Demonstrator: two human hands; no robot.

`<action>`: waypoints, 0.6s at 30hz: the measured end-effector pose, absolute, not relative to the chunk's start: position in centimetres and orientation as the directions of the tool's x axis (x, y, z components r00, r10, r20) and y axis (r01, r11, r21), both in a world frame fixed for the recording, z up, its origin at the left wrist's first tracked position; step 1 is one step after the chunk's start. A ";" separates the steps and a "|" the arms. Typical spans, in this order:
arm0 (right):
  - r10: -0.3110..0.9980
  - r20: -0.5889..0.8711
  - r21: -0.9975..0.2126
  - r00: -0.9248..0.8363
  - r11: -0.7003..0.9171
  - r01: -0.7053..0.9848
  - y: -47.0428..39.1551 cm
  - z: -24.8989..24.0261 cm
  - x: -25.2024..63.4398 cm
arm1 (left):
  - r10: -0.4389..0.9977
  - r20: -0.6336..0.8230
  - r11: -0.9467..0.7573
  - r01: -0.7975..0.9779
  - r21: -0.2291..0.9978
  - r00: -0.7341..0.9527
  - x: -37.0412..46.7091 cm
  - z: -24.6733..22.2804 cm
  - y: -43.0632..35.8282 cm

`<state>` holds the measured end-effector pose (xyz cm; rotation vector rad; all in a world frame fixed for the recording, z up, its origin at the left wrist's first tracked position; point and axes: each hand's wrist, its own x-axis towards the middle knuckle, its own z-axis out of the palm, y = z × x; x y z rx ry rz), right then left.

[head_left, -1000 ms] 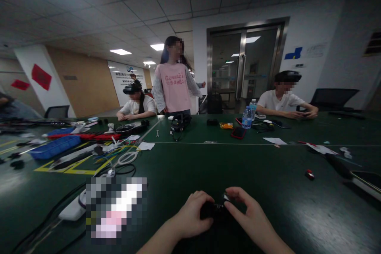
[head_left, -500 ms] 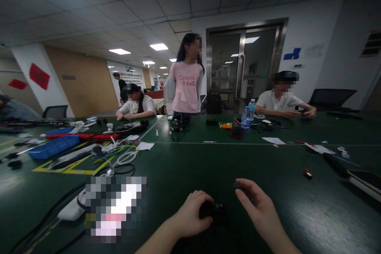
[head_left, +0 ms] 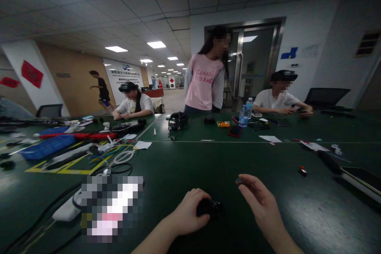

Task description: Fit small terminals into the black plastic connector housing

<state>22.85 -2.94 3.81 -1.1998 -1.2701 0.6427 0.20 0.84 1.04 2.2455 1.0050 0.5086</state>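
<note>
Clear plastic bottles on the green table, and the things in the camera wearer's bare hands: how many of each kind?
Clear plastic bottles: 2
Small shiny black object in the left hand: 1
Tiny dark piece in the right hand: 1
Total: 4

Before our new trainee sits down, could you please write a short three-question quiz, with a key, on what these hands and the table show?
1. Which hand grips the black device?
2. True or false: the small piece in the right hand is touching the black device.
3. How many bottles stand on the far part of the table?

Key:
1. The left hand.
2. False; the two are apart, with bare table visible between them.
3. Two.
</note>
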 end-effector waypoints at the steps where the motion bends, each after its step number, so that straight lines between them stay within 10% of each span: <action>1: 0.889 0.375 -0.918 0.261 0.319 0.235 -3.0 3.9 22.8 | 0.766 0.094 -0.520 0.526 0.672 0.637 0.2 1.0 0.8; 18: 0.894 0.345 -0.938 0.285 0.335 0.087 -2.9 3.2 23.3 | 0.776 0.086 -0.494 0.518 0.698 0.624 0.1 0.7 1.0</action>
